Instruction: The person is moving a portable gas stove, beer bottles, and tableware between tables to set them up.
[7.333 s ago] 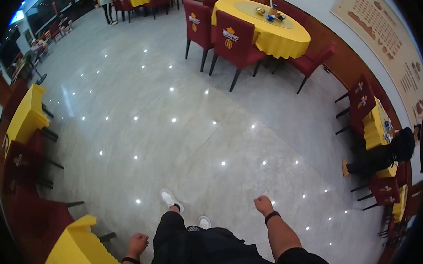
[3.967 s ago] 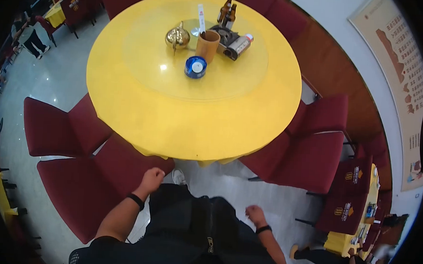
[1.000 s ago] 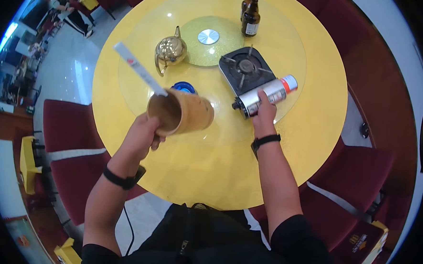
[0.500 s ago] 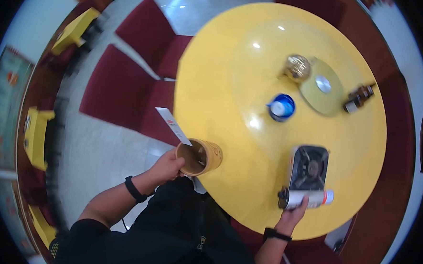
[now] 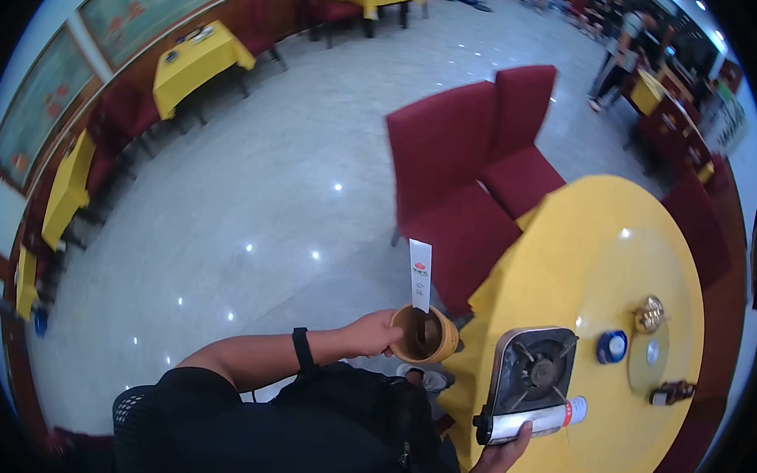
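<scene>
My left hand (image 5: pixel 373 333) is closed around a tan, wood-coloured cup (image 5: pixel 449 336), tilted so its dark inside shows. A white paper sleeve (image 5: pixel 419 277) with red print stands up out of the cup; what else lies inside is hard to make out. My right hand (image 5: pixel 504 455) grips the near side of a portable gas stove (image 5: pixel 518 355) with a black top and a round burner. The thumb lies over the white canister section (image 5: pixel 529 426) along the stove's front. The stove appears over the edge of the yellow round table (image 5: pixel 590 453).
On the table stand a blue container (image 5: pixel 612 346), a gold ornament (image 5: pixel 649 314) and a dark bottle (image 5: pixel 672 392). Dark red chairs (image 5: pixel 443 146) stand beside it. Tables with yellow cloths (image 5: pixel 201 64) line the wall. A person (image 5: pixel 623 57) stands in the far background.
My view has swung left, so the round table now lies further right and more floor shows. The stove and cup have come closer together, each still in its hand.
</scene>
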Demonstrator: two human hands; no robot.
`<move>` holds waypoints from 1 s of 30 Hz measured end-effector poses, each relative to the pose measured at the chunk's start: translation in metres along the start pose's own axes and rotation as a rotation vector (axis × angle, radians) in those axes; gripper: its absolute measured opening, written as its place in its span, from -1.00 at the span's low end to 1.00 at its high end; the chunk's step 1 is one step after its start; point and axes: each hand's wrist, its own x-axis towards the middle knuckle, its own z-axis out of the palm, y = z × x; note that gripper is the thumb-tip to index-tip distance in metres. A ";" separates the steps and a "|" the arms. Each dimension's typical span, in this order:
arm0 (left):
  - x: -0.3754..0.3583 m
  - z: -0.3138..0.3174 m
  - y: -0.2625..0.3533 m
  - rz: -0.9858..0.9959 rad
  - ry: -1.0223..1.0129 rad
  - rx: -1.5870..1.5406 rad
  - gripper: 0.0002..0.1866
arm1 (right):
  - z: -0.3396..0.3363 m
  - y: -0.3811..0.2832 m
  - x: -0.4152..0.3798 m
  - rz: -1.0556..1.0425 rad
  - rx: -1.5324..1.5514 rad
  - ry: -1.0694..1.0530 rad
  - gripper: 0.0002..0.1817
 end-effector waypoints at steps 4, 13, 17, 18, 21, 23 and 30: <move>-0.067 -0.040 -0.052 0.149 0.094 -0.024 -0.63 | 0.043 0.029 -0.033 0.331 -0.031 -0.091 -0.35; -0.178 -0.101 -0.129 -0.067 0.540 -0.226 -0.68 | 0.151 0.111 -0.032 0.519 -0.191 -0.321 -0.43; -0.185 -0.108 -0.148 -0.109 0.628 -0.389 -0.66 | 0.198 0.134 -0.030 0.540 -0.308 -0.452 -0.56; -0.187 -0.110 -0.145 -0.118 0.626 -0.435 -0.65 | 0.211 0.138 -0.028 0.579 -0.310 -0.472 -0.53; -0.176 -0.113 -0.145 -0.158 0.669 -0.504 -0.65 | 0.243 0.151 -0.016 0.641 -0.317 -0.527 -0.49; -0.172 -0.127 -0.138 -0.149 0.682 -0.537 -0.65 | 0.270 0.164 -0.006 0.683 -0.321 -0.592 -0.49; -0.162 -0.210 -0.098 -0.180 0.793 -0.580 -0.68 | 0.392 0.223 0.014 0.728 -0.359 -0.694 -0.54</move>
